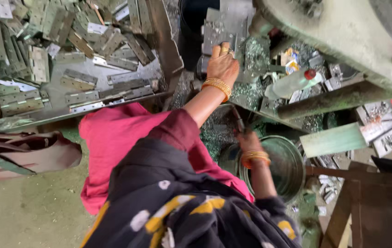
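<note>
Head view, looking down over a dark patterned scarf (182,216) and pink garment (113,138).

L hand (222,62): reaches up and away from the body, fingers curled over the near edge of a flat grey metal plate (221,30) on the press bed, thumb side toward the body. It looks to be gripping that plate, but the fingertips are hidden behind it, so can't tell for sure. Gold ring on one finger, gold bangles (218,86) at the wrist. Metal shavings (251,55) lie just right of the hand, and more spread below the wrist.

R hand (249,140): lower and nearer the body, closed round a thin dark rod (238,120) that sticks up and slightly left from the fist. Orange bangles (254,158) at the wrist. Round metal pan (288,167) sits just right of and under this hand, rim touching or nearly touching the forearm.

Far left of the L hand: a tray (58,119) heaped w/ flat grey hinge plates (81,80). Right of the L hand: a clear plastic bottle (292,82) w/ red cap, lying tilted among scrap. Above right: a big green-grey machine body (343,32). Well right of the R hand: a small box of metal bits (389,140) on a wooden frame (366,202).
</note>
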